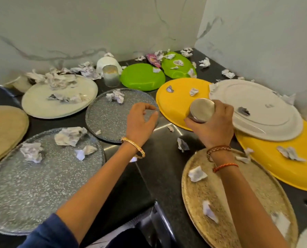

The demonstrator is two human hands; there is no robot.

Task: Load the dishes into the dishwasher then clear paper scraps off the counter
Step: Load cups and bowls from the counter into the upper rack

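My right hand (214, 126) grips a small steel cup (201, 109), held bottom-up above the edge of a yellow plate (177, 102). My left hand (141, 120) hovers over a silver glitter plate (106, 115) with its fingers loosely curled and nothing in them. Crumpled paper scraps (69, 136) lie on most plates and on the black counter (160, 158). A larger silver glitter plate (29, 187) sits at the lower left and a gold glitter plate (238, 203) at the lower right. The dishwasher is not in view.
Two green plates (143, 76) lie upside down at the back, beside an upturned glass (111, 75) and a white bowl (106, 62). A white plate (260, 111) overlaps a second yellow plate (292, 169). A cream plate (59, 101) and a tan plate (4, 129) sit left.
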